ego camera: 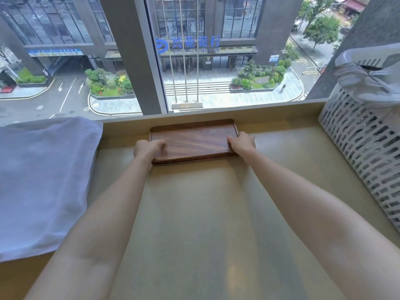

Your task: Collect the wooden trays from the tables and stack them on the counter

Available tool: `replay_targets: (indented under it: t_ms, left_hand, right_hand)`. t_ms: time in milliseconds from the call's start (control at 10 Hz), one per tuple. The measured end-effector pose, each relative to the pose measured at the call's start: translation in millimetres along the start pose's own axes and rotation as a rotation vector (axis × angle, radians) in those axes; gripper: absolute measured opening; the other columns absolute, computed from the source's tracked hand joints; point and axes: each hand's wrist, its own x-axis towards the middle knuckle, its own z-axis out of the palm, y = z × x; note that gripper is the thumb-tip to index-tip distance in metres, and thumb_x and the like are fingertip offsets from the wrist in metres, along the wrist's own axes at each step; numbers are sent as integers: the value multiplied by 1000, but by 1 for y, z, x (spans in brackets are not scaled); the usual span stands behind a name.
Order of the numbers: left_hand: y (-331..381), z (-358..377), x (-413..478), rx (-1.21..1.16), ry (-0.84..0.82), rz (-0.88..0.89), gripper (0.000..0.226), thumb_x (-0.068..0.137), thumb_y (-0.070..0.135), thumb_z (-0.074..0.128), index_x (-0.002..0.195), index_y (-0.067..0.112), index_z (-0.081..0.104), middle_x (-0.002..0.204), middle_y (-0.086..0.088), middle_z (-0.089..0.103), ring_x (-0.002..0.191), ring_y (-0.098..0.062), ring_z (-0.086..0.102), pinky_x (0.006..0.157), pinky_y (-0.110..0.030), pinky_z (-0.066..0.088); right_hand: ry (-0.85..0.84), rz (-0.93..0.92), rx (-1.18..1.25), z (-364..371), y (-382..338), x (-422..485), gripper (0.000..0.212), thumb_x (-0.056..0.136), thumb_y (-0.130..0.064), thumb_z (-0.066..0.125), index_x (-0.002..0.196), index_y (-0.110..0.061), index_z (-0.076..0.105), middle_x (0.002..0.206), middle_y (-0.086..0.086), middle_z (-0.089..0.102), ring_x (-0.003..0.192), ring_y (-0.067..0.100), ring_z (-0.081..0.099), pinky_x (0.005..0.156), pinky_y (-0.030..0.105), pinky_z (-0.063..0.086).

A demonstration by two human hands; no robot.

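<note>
A dark wooden tray lies flat on the beige counter close to the window. A thin second edge shows under its near side, so it seems to rest on another tray. My left hand grips the tray's near left corner, thumb on top. My right hand holds its right end, fingers curled over the rim. Both arms reach straight forward.
A white folded towel covers the counter's left part. A white perforated basket with grey cloth on top stands at the right. A large window with a low ledge runs right behind the tray.
</note>
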Motion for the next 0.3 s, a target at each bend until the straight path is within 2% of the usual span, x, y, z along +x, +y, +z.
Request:
replay_targets:
  t_ms: [100, 200, 300]
  left_hand:
    - [0, -3, 4, -48, -32, -25, 54, 80, 33, 63, 124, 2, 55, 131, -15, 55, 118, -30, 50, 98, -37, 44]
    - [4, -6, 1, 9, -75, -11, 58, 86, 36, 53, 134, 3, 45, 143, -14, 43, 130, -30, 40, 109, -40, 36]
    - [8, -7, -11, 109, -30, 66, 57, 94, 28, 38, 141, -2, 27, 150, -20, 28, 136, -34, 30, 113, -39, 27]
  right_hand:
    - [-17, 61, -92, -7, -3, 1, 49, 90, -33, 43, 132, -8, 42, 140, 19, 26, 123, 35, 33, 99, 36, 37]
    - [-74, 95, -69, -11, -6, -4, 52, 90, -36, 42, 134, -8, 38, 138, 18, 27, 121, 35, 36, 96, 35, 37]
    - [-18, 48, -68, -8, -7, -14, 56, 92, -38, 39, 138, -6, 30, 144, 18, 21, 129, 34, 28, 103, 40, 31]
